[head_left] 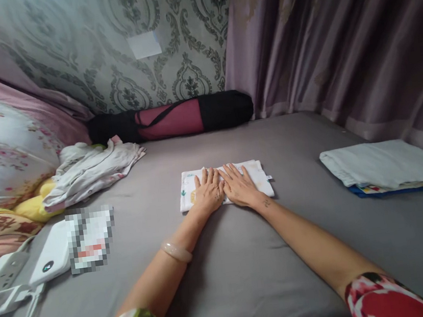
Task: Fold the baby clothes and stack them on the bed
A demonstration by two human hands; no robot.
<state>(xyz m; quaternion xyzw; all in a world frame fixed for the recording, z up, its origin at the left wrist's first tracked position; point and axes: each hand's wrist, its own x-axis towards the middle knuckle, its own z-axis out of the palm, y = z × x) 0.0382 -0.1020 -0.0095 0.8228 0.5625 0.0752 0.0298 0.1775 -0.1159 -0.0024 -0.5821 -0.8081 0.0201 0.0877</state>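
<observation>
A white printed cloth (pixel 261 179), folded into a flat rectangle with a small tag at its right edge, lies on the grey bed sheet (pixel 244 267). Both palms press flat on it, side by side. My left hand (pixel 208 192) covers its left-centre part with fingers stretched out, a pale bangle on that wrist. My right hand (pixel 239 186) rests on the centre and right part, fingers spread, the thumbs close together. Beneath the hands the middle of the cloth is hidden.
A folded pale cloth stack (pixel 385 164) lies to the right. On the left are a crumpled pale garment (pixel 95 170), a white power bank (pixel 55 252), a power strip (pixel 4 274) with cables, and a floral pillow (pixel 2 148). A black-and-maroon long bag (pixel 170 120) lies along the wall.
</observation>
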